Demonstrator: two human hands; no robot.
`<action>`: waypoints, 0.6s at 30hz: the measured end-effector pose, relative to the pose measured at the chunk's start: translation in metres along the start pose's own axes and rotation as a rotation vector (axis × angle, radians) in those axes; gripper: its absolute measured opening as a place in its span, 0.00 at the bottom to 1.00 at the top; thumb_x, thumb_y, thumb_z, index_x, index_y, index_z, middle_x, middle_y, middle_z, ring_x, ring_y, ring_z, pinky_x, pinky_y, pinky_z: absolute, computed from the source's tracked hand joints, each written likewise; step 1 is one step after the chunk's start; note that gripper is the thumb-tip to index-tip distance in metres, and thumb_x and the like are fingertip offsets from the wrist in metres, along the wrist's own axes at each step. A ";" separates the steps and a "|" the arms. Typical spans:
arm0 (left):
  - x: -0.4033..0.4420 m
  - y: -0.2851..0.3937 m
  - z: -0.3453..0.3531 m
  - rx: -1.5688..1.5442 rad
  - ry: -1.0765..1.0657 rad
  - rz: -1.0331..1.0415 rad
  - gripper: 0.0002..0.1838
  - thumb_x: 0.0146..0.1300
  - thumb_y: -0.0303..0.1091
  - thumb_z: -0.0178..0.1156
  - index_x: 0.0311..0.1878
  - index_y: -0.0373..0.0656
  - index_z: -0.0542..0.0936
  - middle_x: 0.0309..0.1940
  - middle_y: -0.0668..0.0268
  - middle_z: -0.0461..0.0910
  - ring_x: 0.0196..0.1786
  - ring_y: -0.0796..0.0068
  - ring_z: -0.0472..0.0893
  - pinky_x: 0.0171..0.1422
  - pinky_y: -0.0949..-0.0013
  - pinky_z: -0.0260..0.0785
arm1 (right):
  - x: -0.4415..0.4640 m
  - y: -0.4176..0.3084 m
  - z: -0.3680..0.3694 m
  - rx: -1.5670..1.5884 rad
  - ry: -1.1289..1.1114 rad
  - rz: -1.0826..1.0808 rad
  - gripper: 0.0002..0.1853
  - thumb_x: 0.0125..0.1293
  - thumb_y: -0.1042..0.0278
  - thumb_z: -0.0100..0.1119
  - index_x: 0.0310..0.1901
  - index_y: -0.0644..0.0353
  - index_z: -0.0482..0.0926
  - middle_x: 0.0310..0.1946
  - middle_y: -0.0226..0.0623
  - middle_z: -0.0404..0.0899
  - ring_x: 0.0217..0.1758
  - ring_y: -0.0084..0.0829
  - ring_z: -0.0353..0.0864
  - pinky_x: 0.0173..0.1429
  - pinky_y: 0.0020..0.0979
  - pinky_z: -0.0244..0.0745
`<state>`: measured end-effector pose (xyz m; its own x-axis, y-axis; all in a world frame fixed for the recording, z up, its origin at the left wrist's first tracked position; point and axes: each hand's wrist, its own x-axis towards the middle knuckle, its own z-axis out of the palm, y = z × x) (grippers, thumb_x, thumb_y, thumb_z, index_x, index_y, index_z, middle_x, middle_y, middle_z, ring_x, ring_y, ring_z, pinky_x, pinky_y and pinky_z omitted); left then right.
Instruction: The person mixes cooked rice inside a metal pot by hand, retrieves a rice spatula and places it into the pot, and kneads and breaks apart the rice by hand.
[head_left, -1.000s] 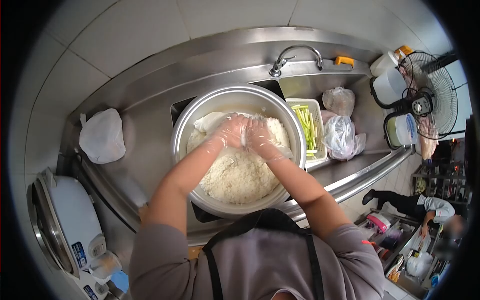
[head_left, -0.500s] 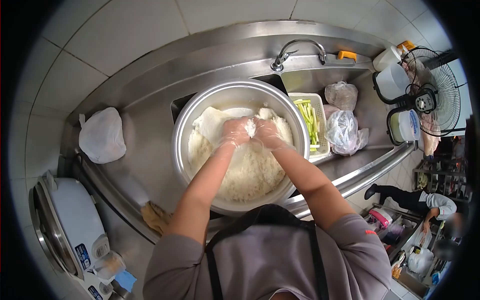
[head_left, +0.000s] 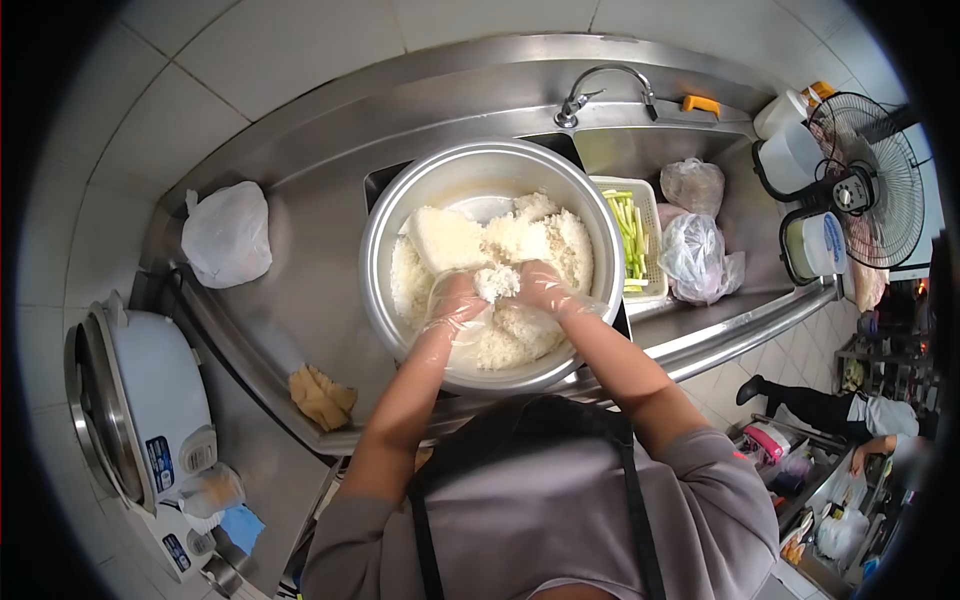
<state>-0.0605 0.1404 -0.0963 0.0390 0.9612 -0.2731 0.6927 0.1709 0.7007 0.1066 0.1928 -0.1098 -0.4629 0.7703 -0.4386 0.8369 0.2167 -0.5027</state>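
Note:
A large round metal pot (head_left: 380, 240) sits over the sink and holds white rice (head_left: 570, 250), part of it in thick compact chunks at the back. Both my hands wear clear plastic gloves and are inside the pot. My left hand (head_left: 457, 300) and my right hand (head_left: 542, 288) are a short way apart, with a clump of rice (head_left: 496, 283) between them. The fingers of both curl round the sides of this clump. Loose rice lies under and in front of my hands, and the gloves partly cover it.
Right of the pot are a basket (head_left: 655, 240) of green stalks, plastic bags (head_left: 692, 255), a faucet (head_left: 612, 72) and a fan (head_left: 870, 180). At left lie a white bag (head_left: 228, 235), a brown cloth (head_left: 322, 397) and a rice cooker (head_left: 160, 390). A person (head_left: 815, 405) is at the far right.
My hands have moved from the back of the pot toward me and spread slightly apart, with the rice clump between them. The chunks at the back are now uncovered. The view has shifted a little.

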 end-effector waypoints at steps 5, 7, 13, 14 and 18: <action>-0.021 -0.006 -0.010 -0.124 0.083 -0.082 0.20 0.51 0.43 0.61 0.46 0.44 0.77 0.39 0.50 0.78 0.44 0.50 0.77 0.47 0.57 0.68 | 0.012 0.009 -0.011 0.118 0.094 -0.228 0.44 0.34 0.37 0.71 0.50 0.63 0.75 0.38 0.52 0.79 0.44 0.46 0.78 0.50 0.37 0.71; -0.021 -0.005 -0.010 -0.085 0.090 -0.137 0.24 0.51 0.42 0.61 0.51 0.43 0.74 0.44 0.49 0.77 0.48 0.51 0.76 0.49 0.57 0.67 | 0.015 -0.009 -0.054 -0.045 -0.043 -0.286 0.48 0.31 0.39 0.73 0.52 0.66 0.72 0.42 0.54 0.77 0.48 0.47 0.77 0.51 0.39 0.71; -0.022 -0.012 0.015 0.015 -0.109 -0.291 0.63 0.36 0.48 0.73 0.69 0.37 0.41 0.65 0.43 0.53 0.68 0.48 0.55 0.69 0.61 0.51 | 0.144 0.008 -0.072 -0.338 0.083 -0.284 0.39 0.38 0.46 0.71 0.51 0.62 0.72 0.46 0.51 0.76 0.52 0.46 0.74 0.53 0.40 0.70; -0.015 -0.045 0.044 -0.141 -0.156 -0.224 0.71 0.29 0.54 0.75 0.69 0.33 0.39 0.68 0.42 0.44 0.71 0.48 0.47 0.72 0.62 0.44 | 0.165 0.019 -0.059 -0.376 0.021 -0.259 0.37 0.40 0.48 0.70 0.51 0.61 0.72 0.47 0.50 0.76 0.53 0.46 0.73 0.54 0.40 0.70; -0.034 -0.022 0.079 -0.131 -0.260 -0.313 0.75 0.29 0.61 0.73 0.65 0.21 0.33 0.68 0.38 0.41 0.71 0.48 0.46 0.72 0.63 0.42 | 0.198 0.076 0.006 -0.203 0.080 -0.126 0.39 0.48 0.52 0.65 0.60 0.57 0.62 0.45 0.49 0.76 0.49 0.45 0.75 0.53 0.36 0.70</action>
<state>-0.0202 0.0871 -0.1552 0.0334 0.7746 -0.6316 0.6032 0.4883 0.6307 0.0770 0.3581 -0.2388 -0.5492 0.7729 -0.3180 0.8196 0.4236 -0.3858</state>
